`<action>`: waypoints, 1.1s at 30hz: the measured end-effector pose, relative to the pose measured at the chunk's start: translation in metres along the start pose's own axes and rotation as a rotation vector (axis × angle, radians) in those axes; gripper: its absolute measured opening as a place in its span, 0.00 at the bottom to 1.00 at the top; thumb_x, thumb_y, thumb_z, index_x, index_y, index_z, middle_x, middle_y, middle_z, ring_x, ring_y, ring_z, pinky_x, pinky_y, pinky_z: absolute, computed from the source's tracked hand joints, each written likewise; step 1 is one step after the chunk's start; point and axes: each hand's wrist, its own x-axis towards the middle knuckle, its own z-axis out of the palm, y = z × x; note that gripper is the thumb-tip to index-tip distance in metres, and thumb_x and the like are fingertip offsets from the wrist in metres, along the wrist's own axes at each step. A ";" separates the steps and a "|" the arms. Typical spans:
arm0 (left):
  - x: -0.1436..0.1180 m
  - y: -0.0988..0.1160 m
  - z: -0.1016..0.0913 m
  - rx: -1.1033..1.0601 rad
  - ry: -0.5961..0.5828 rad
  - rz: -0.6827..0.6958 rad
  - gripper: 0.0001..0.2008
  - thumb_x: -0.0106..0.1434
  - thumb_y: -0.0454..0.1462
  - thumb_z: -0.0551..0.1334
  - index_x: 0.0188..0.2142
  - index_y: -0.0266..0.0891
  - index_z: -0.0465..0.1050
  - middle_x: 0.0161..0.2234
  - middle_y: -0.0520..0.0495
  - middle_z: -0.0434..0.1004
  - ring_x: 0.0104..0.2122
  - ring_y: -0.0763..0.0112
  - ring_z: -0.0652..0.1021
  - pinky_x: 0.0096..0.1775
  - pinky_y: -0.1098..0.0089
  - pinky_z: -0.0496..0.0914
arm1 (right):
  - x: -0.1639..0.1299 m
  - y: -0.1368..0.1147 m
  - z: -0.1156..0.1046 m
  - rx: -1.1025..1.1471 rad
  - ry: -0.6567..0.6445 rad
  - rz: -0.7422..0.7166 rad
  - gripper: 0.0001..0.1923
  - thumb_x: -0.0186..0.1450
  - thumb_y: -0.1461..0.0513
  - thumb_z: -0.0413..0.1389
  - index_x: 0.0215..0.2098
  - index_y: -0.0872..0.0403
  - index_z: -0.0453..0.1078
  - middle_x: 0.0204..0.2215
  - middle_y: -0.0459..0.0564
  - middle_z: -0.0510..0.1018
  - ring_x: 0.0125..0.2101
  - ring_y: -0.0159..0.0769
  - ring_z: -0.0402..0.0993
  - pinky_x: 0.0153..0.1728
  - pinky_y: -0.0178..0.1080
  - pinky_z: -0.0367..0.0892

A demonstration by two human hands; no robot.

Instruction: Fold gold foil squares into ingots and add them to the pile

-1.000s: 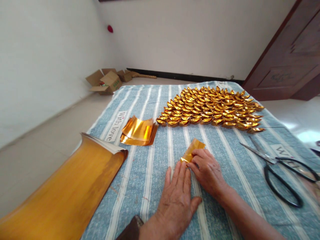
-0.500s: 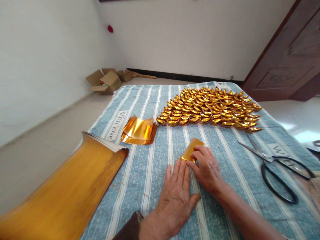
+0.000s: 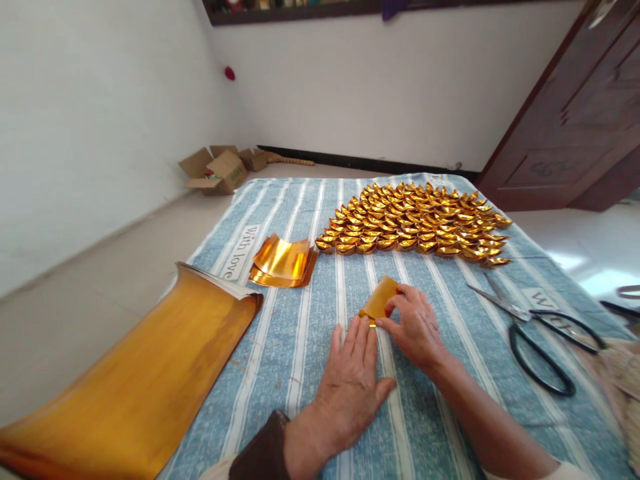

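Bright daylight, soft shadows, wide-angle bending at edges.

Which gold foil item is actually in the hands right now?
The small folded gold sheet, pinched by the right hand with the left hand flat against its near end. The cut-square stack, big sheet stack and finished ingots lie untouched.

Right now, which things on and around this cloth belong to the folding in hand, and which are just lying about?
In use: gold paper piece, pinched by right hand, left hand flat beside it; cut gold squares; folded gold ingots; large gold sheets.
Lying about: scissors, cardboard boxes.
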 end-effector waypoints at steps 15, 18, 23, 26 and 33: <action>0.002 0.000 0.000 -0.029 -0.136 -0.037 0.34 0.67 0.51 0.53 0.63 0.27 0.56 0.64 0.30 0.56 0.64 0.45 0.57 0.59 0.42 0.58 | 0.000 -0.017 -0.002 0.516 -0.062 -0.045 0.05 0.64 0.64 0.53 0.33 0.53 0.70 0.26 0.45 0.77 0.25 0.30 0.71 0.29 0.32 0.65; 0.003 -0.001 -0.002 -0.074 -0.150 -0.057 0.36 0.66 0.50 0.55 0.64 0.28 0.53 0.65 0.31 0.54 0.65 0.45 0.55 0.60 0.41 0.56 | 0.003 -0.018 0.004 0.414 -0.201 -0.005 0.06 0.64 0.65 0.51 0.32 0.53 0.70 0.27 0.45 0.77 0.28 0.31 0.72 0.32 0.32 0.63; 0.000 -0.005 0.000 -0.155 -0.147 -0.090 0.37 0.65 0.49 0.57 0.66 0.33 0.49 0.66 0.33 0.53 0.65 0.49 0.54 0.61 0.42 0.53 | 0.008 -0.021 0.001 0.249 -0.298 0.079 0.05 0.64 0.62 0.53 0.32 0.52 0.70 0.24 0.44 0.75 0.25 0.31 0.69 0.28 0.31 0.57; -0.002 -0.008 0.003 -0.187 -0.136 -0.111 0.37 0.65 0.49 0.57 0.67 0.35 0.46 0.66 0.35 0.51 0.66 0.51 0.54 0.62 0.42 0.52 | 0.009 -0.024 -0.003 0.156 -0.307 0.113 0.05 0.64 0.62 0.53 0.31 0.53 0.69 0.24 0.44 0.76 0.26 0.31 0.69 0.27 0.32 0.54; -0.001 -0.010 0.005 -0.200 -0.159 -0.130 0.38 0.64 0.48 0.59 0.66 0.33 0.48 0.66 0.34 0.51 0.66 0.51 0.54 0.62 0.41 0.51 | 0.013 -0.026 -0.011 0.020 -0.364 0.107 0.07 0.64 0.60 0.54 0.29 0.53 0.69 0.25 0.44 0.76 0.28 0.32 0.70 0.25 0.33 0.48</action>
